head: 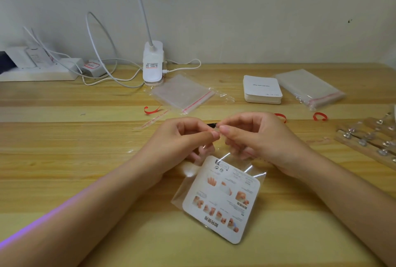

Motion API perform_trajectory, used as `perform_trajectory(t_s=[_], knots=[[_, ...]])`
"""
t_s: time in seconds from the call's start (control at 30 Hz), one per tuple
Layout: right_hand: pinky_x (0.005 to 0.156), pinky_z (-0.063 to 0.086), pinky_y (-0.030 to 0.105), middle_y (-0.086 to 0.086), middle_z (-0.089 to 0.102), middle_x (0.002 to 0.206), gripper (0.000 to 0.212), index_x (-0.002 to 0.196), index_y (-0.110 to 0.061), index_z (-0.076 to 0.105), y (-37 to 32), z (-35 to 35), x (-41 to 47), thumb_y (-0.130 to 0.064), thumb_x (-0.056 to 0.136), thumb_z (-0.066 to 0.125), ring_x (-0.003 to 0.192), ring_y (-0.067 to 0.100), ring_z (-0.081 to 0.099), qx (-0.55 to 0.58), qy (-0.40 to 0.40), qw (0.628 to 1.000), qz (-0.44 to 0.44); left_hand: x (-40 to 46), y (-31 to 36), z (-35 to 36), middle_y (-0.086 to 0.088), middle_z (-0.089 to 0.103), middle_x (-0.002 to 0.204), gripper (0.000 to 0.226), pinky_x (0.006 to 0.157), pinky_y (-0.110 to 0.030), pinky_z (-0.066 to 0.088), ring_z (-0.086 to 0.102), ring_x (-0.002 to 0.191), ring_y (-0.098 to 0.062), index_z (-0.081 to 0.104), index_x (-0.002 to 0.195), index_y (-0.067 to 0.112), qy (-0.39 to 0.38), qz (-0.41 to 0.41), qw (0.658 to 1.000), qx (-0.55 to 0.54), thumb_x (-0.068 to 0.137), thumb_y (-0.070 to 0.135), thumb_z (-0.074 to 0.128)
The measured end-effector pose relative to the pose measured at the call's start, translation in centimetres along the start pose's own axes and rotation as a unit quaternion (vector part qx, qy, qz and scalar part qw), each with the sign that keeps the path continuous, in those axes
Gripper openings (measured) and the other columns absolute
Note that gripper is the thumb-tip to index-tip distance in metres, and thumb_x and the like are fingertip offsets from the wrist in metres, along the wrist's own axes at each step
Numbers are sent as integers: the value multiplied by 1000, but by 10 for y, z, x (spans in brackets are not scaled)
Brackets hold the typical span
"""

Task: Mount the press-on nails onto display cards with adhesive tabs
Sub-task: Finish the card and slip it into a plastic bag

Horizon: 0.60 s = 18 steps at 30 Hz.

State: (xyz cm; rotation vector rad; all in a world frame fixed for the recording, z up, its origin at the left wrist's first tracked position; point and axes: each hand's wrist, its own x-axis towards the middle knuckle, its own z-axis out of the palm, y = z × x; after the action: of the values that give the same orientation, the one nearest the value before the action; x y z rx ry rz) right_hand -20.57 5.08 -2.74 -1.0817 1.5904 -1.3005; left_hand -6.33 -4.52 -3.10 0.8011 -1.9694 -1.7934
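Observation:
A white display card (222,200) printed with instruction pictures sits inside a clear plastic sleeve (182,189) on the wooden table. My left hand (184,136) and my right hand (252,136) meet above the sleeve's open top, fingertips pinched together on its flap edge. What lies between the fingertips is too small to tell. A stack of white cards (262,89) rests at the back right. Wooden sticks carrying small clear nails (370,138) lie at the far right.
Two packs of clear sleeves (184,93) (308,86) lie behind the hands. Red peeled strips (150,110) (320,116) curl on the table. A white clip lamp (152,63), cables and a power strip (40,69) stand along the wall.

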Motion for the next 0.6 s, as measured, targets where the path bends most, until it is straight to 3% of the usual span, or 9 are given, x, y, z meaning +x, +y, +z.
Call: perform_trajectory(t_s=[0.1,0.23,0.3,0.43,0.6], knots=[[53,48,16,-11,63,70,10,83,-23,68,2,1,0,-17,77,71,65,1,59,-140,75,977,-145,0,0,1,0,62,56,10,53,-16,49,56,53,-7,69,74,6,6,0,1000,-2,77,15,67],[66,44,19,-6,62,79,10,87,-19,73,2,-1,-2,-24,79,70,75,8,56,-327,63,900,-280,0,0,2,-2,61,58,12,54,-18,49,55,55,-8,68,68,10,4,1,1000,-6,79,13,65],[64,43,19,-7,62,78,13,89,-18,74,1,-2,-2,-25,78,71,72,8,55,-346,54,893,-282,1,-1,2,-1,62,59,12,55,-18,48,54,55,-7,68,69,10,4,2,1000,-2,80,13,64],[64,42,13,-16,61,73,11,88,-22,74,-3,-4,0,-23,78,71,70,7,57,-327,26,912,-247,1,-1,0,2,67,61,11,56,-15,48,56,57,-5,72,72,11,-1,9,1000,14,81,14,65],[65,44,17,-16,64,69,5,78,-21,73,-4,-3,-2,-21,79,68,72,3,58,-343,40,913,-220,-1,-3,0,2,72,68,11,56,-11,48,56,55,2,75,74,18,-2,26,999,24,81,17,66]])
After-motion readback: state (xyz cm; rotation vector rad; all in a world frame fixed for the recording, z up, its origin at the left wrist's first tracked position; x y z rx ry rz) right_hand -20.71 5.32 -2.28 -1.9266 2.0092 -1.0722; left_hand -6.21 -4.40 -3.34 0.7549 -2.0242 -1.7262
